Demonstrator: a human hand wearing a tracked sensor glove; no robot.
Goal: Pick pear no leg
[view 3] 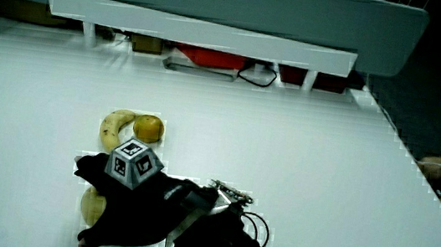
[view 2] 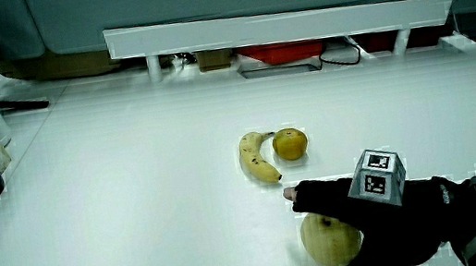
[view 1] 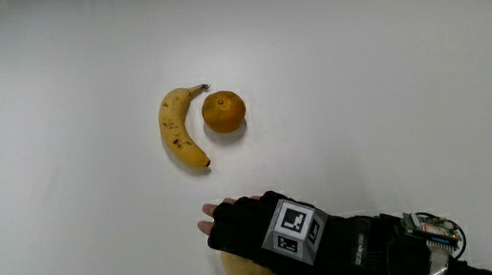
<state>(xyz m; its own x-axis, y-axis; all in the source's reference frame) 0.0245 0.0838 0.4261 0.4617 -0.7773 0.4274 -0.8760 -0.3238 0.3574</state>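
black gloved hand (view 1: 275, 238) over round yellow pear (view 2: 327, 238), fingers (view 1: 207, 218) curled on it.

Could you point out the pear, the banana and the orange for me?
pear (view 2: 326, 240), in a side view: its bare yellow skin under the hand.
banana (view 1: 180, 132), main view: the middle of its curve.
orange (view 1: 223, 112), main view: the middle of its peel, beside the banana.

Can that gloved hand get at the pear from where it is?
Probably yes. The hand lies right over the pear, with nothing between them. The banana and orange sit together farther from the person, clear of the hand. Whether it already grips the pear isn't clear.
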